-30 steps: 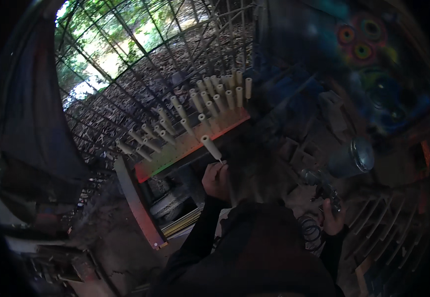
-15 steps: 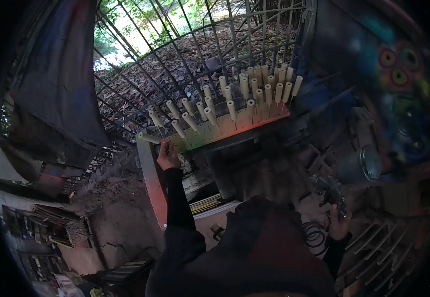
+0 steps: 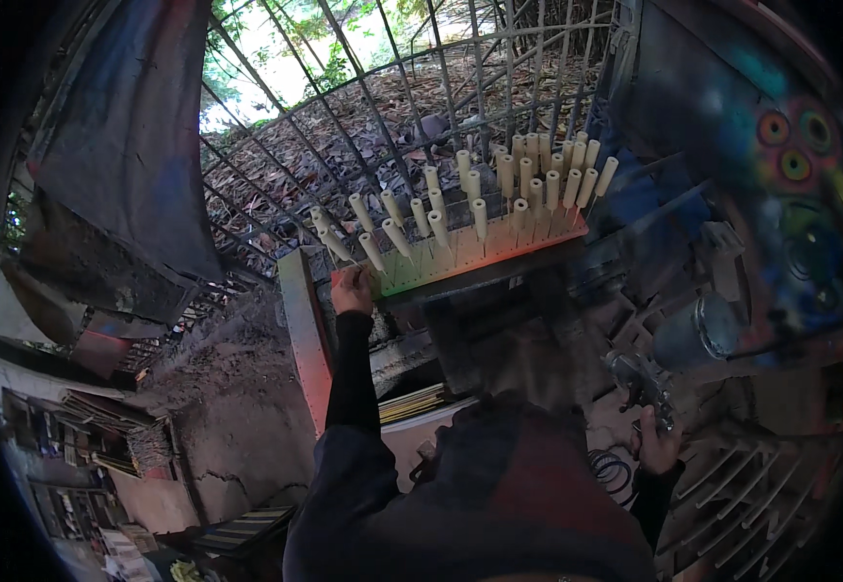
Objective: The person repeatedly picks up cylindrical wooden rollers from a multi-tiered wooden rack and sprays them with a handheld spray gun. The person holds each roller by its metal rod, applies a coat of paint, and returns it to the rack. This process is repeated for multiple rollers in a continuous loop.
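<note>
My left hand (image 3: pixel 354 289) is closed at the left end of a perforated board (image 3: pixel 480 254), pinching the thin stick under a cream tube (image 3: pixel 337 246). The tube leans up and left above my fingers. Several more cream tubes (image 3: pixel 480 215) stand on thin sticks in the board, most densely at its right end. The board is tinted green on the left and orange-red on the right. Low at the right, my right hand (image 3: pixel 656 444) grips a metal spray gun (image 3: pixel 641 384), held away from the tubes; my fingers partly hide its handle.
A red-tinted board (image 3: pixel 307 339) runs toward me at the left. Behind the tubes rises a barred metal fence (image 3: pixel 383 116). A grey bucket (image 3: pixel 698 330) and a slatted rack (image 3: pixel 751 495) stand at the right. A coiled hose (image 3: pixel 611 472) lies near my right wrist.
The tube under my left hand has swung from lying out left to a more upright lean at the board. The view has shifted slightly; my right hand still holds the spray gun.
</note>
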The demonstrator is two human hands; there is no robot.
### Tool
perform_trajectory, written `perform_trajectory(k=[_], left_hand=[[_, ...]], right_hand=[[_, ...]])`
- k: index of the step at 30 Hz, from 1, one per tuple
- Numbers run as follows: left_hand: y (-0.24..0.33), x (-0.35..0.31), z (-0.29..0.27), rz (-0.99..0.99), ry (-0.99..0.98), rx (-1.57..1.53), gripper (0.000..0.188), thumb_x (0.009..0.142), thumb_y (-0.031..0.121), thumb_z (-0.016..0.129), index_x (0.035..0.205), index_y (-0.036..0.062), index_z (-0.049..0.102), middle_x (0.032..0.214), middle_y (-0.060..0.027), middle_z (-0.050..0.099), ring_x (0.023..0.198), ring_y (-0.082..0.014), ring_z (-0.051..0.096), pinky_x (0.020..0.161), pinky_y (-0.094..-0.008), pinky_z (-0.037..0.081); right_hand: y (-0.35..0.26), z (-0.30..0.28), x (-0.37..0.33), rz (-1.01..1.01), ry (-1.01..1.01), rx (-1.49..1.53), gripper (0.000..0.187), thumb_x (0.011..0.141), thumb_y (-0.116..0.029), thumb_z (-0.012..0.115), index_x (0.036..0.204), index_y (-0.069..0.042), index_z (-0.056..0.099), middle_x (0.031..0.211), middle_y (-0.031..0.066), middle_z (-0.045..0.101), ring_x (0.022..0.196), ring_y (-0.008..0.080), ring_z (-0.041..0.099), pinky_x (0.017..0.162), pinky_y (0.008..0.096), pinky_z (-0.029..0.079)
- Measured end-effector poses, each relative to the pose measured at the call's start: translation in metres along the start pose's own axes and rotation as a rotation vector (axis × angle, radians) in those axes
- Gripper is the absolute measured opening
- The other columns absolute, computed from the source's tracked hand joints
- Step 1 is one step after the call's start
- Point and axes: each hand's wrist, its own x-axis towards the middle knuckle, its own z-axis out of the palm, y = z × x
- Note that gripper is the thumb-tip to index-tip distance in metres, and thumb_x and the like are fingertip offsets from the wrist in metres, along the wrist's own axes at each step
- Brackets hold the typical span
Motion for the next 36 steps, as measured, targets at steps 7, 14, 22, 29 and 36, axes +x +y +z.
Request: perform_trajectory(k=[7, 14, 22, 29, 36], left_hand=[[0.006, 0.0, -0.001, -0.001, -0.025, -0.062, 0.011, 0.082, 0.017, 0.066, 0.087, 0.0074, 0.063, 0.078, -0.0143, 0.064, 0.071, -0.032, 0.064, 0.063, -0.0377, 0.049], [0.009, -0.001, -0.002, 0.062, -0.03, -0.057, 0.011, 0.082, 0.016, 0.065, 0.087, 0.0064, 0.064, 0.076, -0.0145, 0.064, 0.07, -0.0306, 0.064, 0.063, -0.0364, 0.049], [0.007, 0.0, -0.003, 0.039, -0.028, -0.018, 0.011, 0.084, 0.018, 0.061, 0.085, 0.0071, 0.063, 0.079, -0.0177, 0.064, 0.076, -0.0381, 0.062, 0.066, -0.0435, 0.048], [0.005, 0.002, -0.006, 0.031, -0.079, -0.038, 0.012, 0.083, 0.018, 0.063, 0.082, 0.0054, 0.063, 0.079, -0.0184, 0.063, 0.076, -0.038, 0.062, 0.066, -0.0426, 0.048], [0.007, 0.0, -0.01, 0.013, -0.064, 0.011, 0.013, 0.08, 0.016, 0.067, 0.079, 0.0043, 0.062, 0.074, -0.0172, 0.061, 0.071, -0.0361, 0.061, 0.064, -0.0412, 0.048]], right_hand=[[-0.003, 0.011, 0.0, -0.054, -0.027, -0.036, 0.018, 0.094, -0.016, 0.052, 0.102, 0.0, 0.057, 0.057, -0.0017, 0.048, 0.044, 0.0053, 0.043, 0.04, 0.022, 0.032], [-0.009, 0.02, 0.002, -0.054, -0.086, -0.021, 0.018, 0.095, -0.019, 0.053, 0.098, -0.001, 0.055, 0.055, -0.0008, 0.047, 0.041, 0.0059, 0.041, 0.037, 0.0221, 0.03], [-0.005, 0.02, 0.0, -0.004, -0.097, -0.032, 0.019, 0.094, -0.01, 0.051, 0.108, 0.0, 0.058, 0.061, -0.0038, 0.048, 0.047, 0.0025, 0.04, 0.042, 0.0204, 0.031], [-0.013, 0.02, -0.002, -0.024, -0.138, -0.057, 0.021, 0.094, -0.01, 0.051, 0.112, 0.0, 0.057, 0.061, -0.0052, 0.047, 0.049, 0.0025, 0.041, 0.044, 0.0206, 0.031], [0.0, 0.019, -0.004, -0.022, -0.058, -0.013, 0.016, 0.092, -0.011, 0.053, 0.103, 0.0, 0.057, 0.063, -0.0047, 0.049, 0.051, 0.0028, 0.043, 0.045, 0.0207, 0.033]])
